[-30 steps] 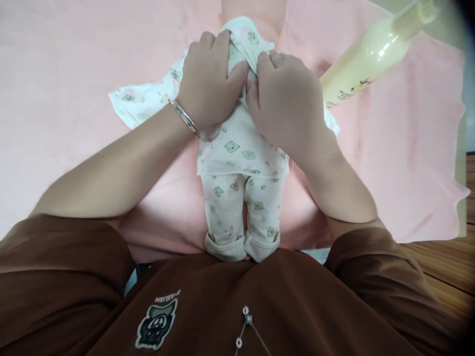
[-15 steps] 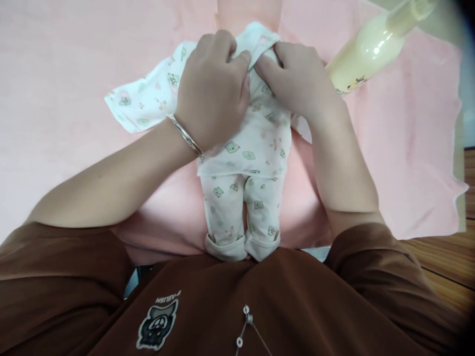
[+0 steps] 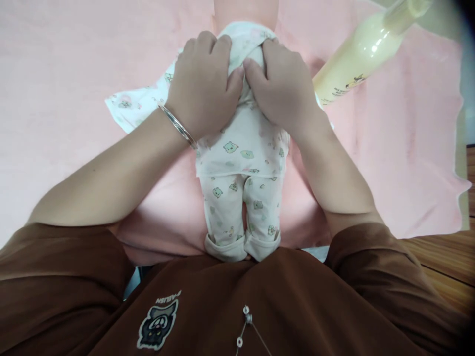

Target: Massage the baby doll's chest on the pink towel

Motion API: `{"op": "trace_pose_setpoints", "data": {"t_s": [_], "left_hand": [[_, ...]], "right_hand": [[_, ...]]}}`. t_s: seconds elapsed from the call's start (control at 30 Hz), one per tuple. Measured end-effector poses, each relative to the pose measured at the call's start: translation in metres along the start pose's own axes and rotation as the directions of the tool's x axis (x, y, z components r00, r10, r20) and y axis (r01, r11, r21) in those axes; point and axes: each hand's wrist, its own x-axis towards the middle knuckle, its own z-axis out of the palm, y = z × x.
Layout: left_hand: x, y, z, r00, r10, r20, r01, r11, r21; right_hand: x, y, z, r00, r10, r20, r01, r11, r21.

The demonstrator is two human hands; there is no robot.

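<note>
A small baby-like figure lies on its back, wearing a white baby shirt [image 3: 237,133] with green and pink animal prints. Matching pants [image 3: 224,207] with turned-up cuffs cover its legs. My left hand [image 3: 206,84] lies on the left of the shirt's chest, fingers curled over the shoulder and thumb on the front. On the other side of the chest, my right hand [image 3: 284,81] grips the shirt near the overlapping collar, its thumb towards my left thumb. The left sleeve [image 3: 129,106] spreads flat on the pink cloth; the other sleeve is mostly hidden.
A pale yellow bottle [image 3: 363,54] stands or lies tilted at the upper right, near my right wrist. The pink cloth [image 3: 401,163] spreads under everything. Wooden boards [image 3: 441,257] show past its right edge. The figure's bare chin or head [image 3: 245,11] is at the top.
Both hands have shifted slightly left. My left hand has let its raised pinch at the collar down onto the chest, and the collar now lies flatter and overlapped.
</note>
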Motion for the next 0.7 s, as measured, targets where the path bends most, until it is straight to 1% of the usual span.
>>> {"op": "trace_pose_setpoints", "data": {"t_s": [0.07, 0.1, 0.13, 0.23, 0.3, 0.37, 0.4, 0.47, 0.57, 0.63, 0.7], "left_hand": [[-0.003, 0.006, -0.004, 0.997, 0.072, -0.008, -0.072, 0.997, -0.03], [-0.003, 0.007, -0.004, 0.996, 0.081, -0.024, -0.082, 0.995, -0.048], [-0.001, 0.007, -0.003, 0.997, 0.069, -0.035, -0.071, 0.996, -0.059], [0.009, 0.0, 0.005, 0.999, -0.031, -0.032, 0.028, 0.994, -0.103], [0.014, -0.004, 0.009, 0.996, -0.084, -0.014, 0.081, 0.984, -0.16], [0.017, -0.005, 0.01, 0.995, -0.102, -0.004, 0.099, 0.974, -0.203], [0.017, -0.004, 0.009, 0.994, -0.108, 0.0, 0.105, 0.974, -0.201], [0.016, -0.002, 0.007, 0.993, -0.119, 0.011, 0.12, 0.983, -0.139], [0.009, 0.002, 0.003, 0.998, -0.035, 0.049, 0.036, 0.999, -0.018], [0.003, 0.004, 0.002, 0.999, 0.019, 0.031, -0.019, 1.0, -0.015], [0.0, 0.004, 0.002, 0.998, 0.055, -0.026, -0.057, 0.997, -0.059]], "right_hand": [[0.004, 0.007, 0.004, 0.999, 0.019, 0.031, -0.019, 1.0, -0.008], [0.005, 0.008, 0.004, 0.999, 0.027, 0.041, -0.026, 0.999, -0.018], [0.004, 0.007, 0.004, 0.998, 0.036, 0.049, -0.035, 0.999, -0.029], [-0.001, -0.004, -0.004, 0.995, 0.059, 0.078, -0.055, 0.997, -0.059], [-0.008, -0.013, -0.01, 0.993, 0.045, 0.109, -0.037, 0.996, -0.079], [-0.014, -0.021, -0.014, 0.993, 0.015, 0.118, -0.005, 0.997, -0.078], [-0.016, -0.023, -0.015, 0.994, -0.003, 0.11, 0.01, 0.998, -0.07], [-0.017, -0.023, -0.015, 0.997, -0.029, 0.071, 0.033, 0.998, -0.047], [-0.011, -0.014, -0.009, 0.998, -0.052, 0.023, 0.052, 0.998, -0.027], [-0.003, -0.006, -0.005, 0.999, -0.051, 0.01, 0.051, 0.999, -0.015], [0.002, 0.0, -0.002, 0.999, -0.036, 0.007, 0.036, 0.999, 0.0]]}}
